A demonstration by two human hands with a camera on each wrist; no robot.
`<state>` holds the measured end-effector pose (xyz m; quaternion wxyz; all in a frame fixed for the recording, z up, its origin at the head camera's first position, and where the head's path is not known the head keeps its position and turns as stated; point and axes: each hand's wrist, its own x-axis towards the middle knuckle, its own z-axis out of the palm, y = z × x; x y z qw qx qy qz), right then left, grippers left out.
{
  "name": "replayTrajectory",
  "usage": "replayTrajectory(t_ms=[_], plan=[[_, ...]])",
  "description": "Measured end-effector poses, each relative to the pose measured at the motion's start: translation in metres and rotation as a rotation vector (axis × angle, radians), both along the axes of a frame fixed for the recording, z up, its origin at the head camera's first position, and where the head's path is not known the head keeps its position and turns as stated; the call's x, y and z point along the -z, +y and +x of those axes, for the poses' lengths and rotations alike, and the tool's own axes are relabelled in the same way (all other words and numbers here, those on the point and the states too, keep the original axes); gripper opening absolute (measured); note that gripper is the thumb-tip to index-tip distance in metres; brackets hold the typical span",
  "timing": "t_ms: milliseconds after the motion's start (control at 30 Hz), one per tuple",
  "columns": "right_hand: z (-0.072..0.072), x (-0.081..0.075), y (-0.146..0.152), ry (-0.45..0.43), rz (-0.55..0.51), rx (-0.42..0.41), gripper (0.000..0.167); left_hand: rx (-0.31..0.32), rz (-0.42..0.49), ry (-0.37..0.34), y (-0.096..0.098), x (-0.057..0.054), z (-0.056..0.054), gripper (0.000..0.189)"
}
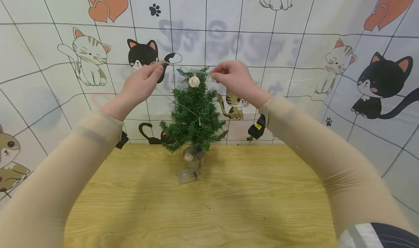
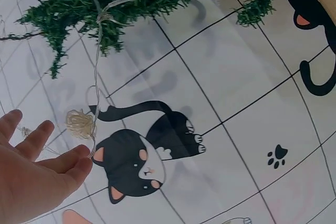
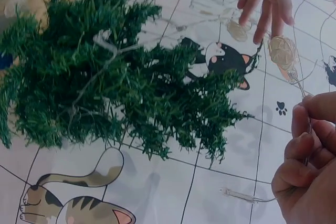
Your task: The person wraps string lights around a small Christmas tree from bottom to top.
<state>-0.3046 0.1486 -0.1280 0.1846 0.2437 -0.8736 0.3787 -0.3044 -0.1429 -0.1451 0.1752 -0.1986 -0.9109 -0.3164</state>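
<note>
A small green artificial Christmas tree (image 1: 193, 113) stands upright with a thin, clear-wired string light (image 2: 96, 72) draped over its branches. My left hand (image 1: 140, 86), left of the treetop, pinches the wire between thumb and index finger, with its other fingers loosely spread. On the right of the top, my right hand (image 1: 235, 79) grips another stretch of the wire, its fingers curled in the right wrist view. Between the hands a cream woven ball (image 1: 194, 82) hangs before the treetop. A second woven ball (image 3: 237, 30) shows near the left hand in the right wrist view.
The tree's round wooden base (image 1: 193, 160) stands on a wood-grain table (image 1: 209, 211). A clear battery box (image 1: 188, 175) lies before it, and another woven ball (image 1: 188, 156) rests against the base. Behind hangs a white cloth (image 1: 222, 11) printed with cats and grid lines.
</note>
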Motion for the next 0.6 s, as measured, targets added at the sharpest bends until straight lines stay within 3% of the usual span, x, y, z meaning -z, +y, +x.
replayTrajectory(t_ms=[300,467,600], plan=[[-0.012,-0.006,0.004,0.087,0.081,0.070,0.021,0.044,-0.034,-0.033,-0.003,0.032,-0.029,0.057],[-0.013,-0.003,0.004,0.108,0.122,0.068,0.021,0.055,-0.056,-0.079,-0.003,0.051,-0.038,0.059],[-0.012,-0.006,0.004,0.123,0.101,0.071,0.019,0.058,-0.025,-0.059,-0.001,0.058,-0.042,0.059]])
